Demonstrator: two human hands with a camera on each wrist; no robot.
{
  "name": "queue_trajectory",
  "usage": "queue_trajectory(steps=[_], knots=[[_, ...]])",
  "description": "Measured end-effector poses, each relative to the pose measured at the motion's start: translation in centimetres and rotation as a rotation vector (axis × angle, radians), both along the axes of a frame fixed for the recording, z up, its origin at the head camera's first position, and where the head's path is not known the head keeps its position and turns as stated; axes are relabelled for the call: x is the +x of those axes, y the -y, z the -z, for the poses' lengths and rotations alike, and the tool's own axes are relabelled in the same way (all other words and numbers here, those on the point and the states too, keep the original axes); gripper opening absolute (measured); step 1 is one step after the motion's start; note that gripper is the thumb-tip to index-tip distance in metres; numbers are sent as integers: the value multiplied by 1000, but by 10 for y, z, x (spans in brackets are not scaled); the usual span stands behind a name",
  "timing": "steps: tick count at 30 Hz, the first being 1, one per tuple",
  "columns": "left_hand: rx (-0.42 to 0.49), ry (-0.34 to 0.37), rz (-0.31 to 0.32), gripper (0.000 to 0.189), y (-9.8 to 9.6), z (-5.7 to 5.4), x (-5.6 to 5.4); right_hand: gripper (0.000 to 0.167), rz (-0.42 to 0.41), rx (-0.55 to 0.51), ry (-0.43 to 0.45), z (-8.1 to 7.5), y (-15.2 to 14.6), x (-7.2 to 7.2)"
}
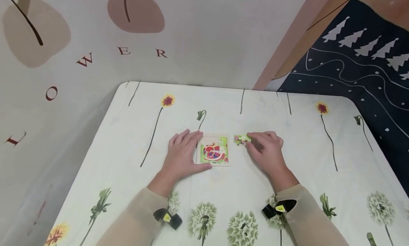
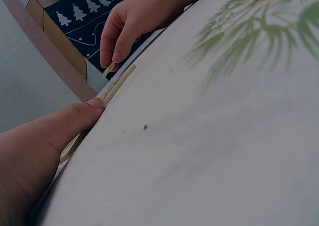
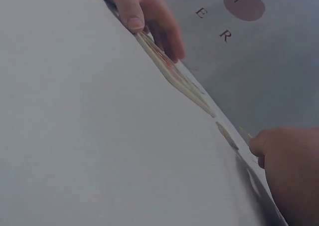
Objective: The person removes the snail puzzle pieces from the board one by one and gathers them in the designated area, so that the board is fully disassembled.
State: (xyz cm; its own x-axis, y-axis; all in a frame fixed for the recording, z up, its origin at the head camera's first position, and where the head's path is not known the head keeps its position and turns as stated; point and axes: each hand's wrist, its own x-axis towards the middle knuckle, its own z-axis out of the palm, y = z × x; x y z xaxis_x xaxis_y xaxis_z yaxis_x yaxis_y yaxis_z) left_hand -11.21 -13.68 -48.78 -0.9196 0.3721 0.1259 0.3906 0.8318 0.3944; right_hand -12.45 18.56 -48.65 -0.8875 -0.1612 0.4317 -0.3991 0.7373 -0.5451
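Observation:
A small square wooden jigsaw board with a red, purple and green picture lies flat on the table. My left hand holds it at its left side, the thumb along the near edge and the fingers at the far left corner. Just right of the board, my right hand pinches a thin green puzzle piece between thumb and fingers, tilted in the left wrist view. Another flat puzzle piece lies on the table between the board and this hand. From the head, the pieces overlap, partly hidden by the fingertips.
A white cloth printed with flowers and dandelions covers the table. Behind the table's far edge hangs a pale fabric with printed letters. At the right is a dark fabric with white trees.

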Motion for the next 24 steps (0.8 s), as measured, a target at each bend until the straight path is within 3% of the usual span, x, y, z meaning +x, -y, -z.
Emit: queue_trajectory(steps=[11, 24], knots=[[-4, 22, -10, 113, -2, -3, 1, 28, 6, -30, 6, 4, -16, 0], [-3, 7, -11, 113, -2, -2, 2, 26, 31, 23, 48, 3, -16, 0]])
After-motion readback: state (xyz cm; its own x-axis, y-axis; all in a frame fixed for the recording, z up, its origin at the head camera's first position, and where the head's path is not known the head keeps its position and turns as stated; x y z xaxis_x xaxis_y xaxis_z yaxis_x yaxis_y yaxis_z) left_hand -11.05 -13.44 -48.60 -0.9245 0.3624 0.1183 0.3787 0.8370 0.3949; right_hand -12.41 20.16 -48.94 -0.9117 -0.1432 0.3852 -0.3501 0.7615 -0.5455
